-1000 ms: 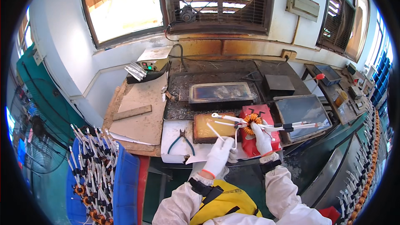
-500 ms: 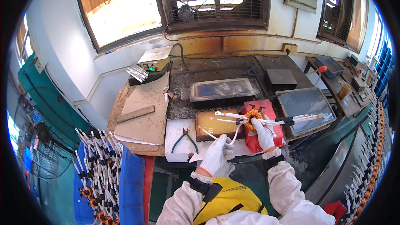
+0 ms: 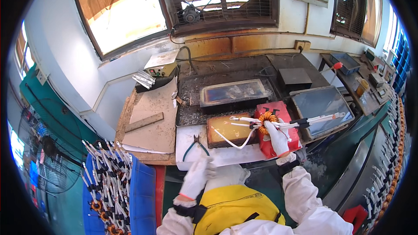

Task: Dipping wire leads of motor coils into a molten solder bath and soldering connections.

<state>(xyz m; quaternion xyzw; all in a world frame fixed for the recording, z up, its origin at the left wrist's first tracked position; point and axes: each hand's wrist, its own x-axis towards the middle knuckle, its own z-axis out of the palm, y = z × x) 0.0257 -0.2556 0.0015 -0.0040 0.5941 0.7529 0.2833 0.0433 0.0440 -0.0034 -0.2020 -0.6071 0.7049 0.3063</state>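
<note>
My right hand [image 3: 277, 137], in a white glove, is closed round an orange copper-wound ring coil [image 3: 268, 123] with white leads and black sleeving. The coil is held over a red block [image 3: 278, 109]. Its leads stick out to both sides, and one loose white lead [image 3: 237, 146] bends down in front of a yellowish block. My left hand [image 3: 196, 178], gloved too, is empty at the front edge of the bench, its fingers loosely apart and slightly blurred. Closest to it lie cutting pliers [image 3: 196, 146] with teal handles, jaws pointing away, on white paper [image 3: 185, 137].
Behind the yellowish block [image 3: 220, 136] stands a rectangular metal pot [image 3: 235, 93]. A framed tray [image 3: 322, 109] lies to the right. At left are cardboard [image 3: 150, 117] with a wooden strip and a blue bin [image 3: 141, 191] full of coils. More coils line the right side.
My left hand has let go of the loose white lead and moved down and left, toward my body. The right hand keeps the coil in nearly the same place. The view has shifted slightly.
</note>
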